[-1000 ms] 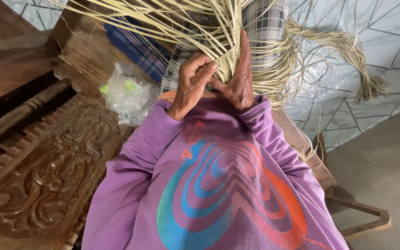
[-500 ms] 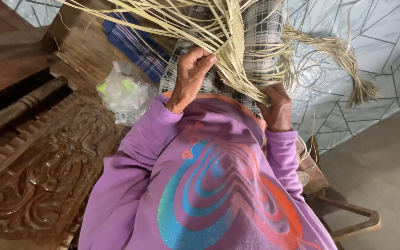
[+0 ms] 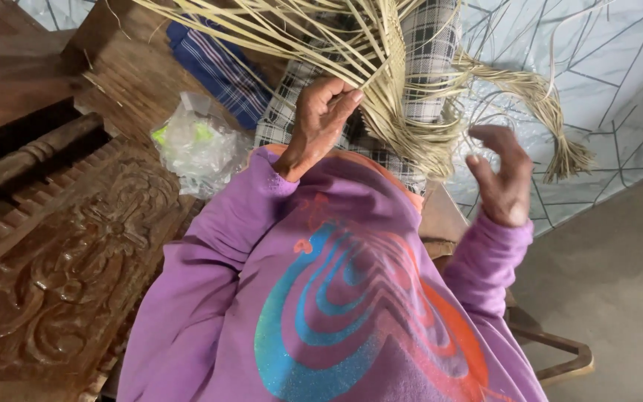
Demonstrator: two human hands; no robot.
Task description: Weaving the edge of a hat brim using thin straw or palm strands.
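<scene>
Left hand pinches the pale straw strips of the half-woven mat over the checked lap, their long axis running up and away, while the right hand hovers open just beside the frayed strip ends.

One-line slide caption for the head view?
Left hand pinches pale straw strips of a half-woven mat; right hand hovers open beside it.

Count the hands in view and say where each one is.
2. The left hand is at centre, fingers pinching the pale woven strips over the checked cloth. The right hand is further right, open and off the strips, beside their loose frayed ends. No other hands show.
</scene>
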